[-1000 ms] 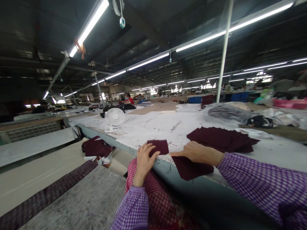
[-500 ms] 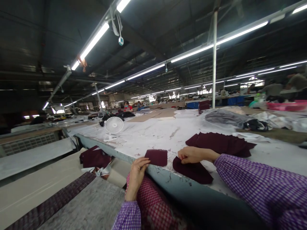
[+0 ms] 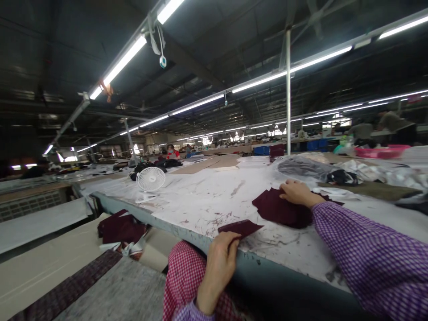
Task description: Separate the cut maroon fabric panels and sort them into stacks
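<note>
At the table's front edge, my left hand pinches a small maroon fabric piece between thumb and fingers; the piece is tilted. Farther right, my right hand is closed over a larger maroon fabric piece, its fingertips at the upper edge. That piece lies over a spread of more maroon pieces, whose far side shows behind my wrist. My hand and sleeve hide part of this pile. Both pieces are over the white-covered table.
A white fan stands on the table to the left. Maroon scraps lie on a lower surface at left. Clear plastic, an olive cloth and a pink basin are at right. A person in red is far behind.
My right hand has moved from the front edge up to the maroon pile, and the pointed piece has left the edge. My left hand has shifted right, tilting the small piece. The view has turned slightly.
</note>
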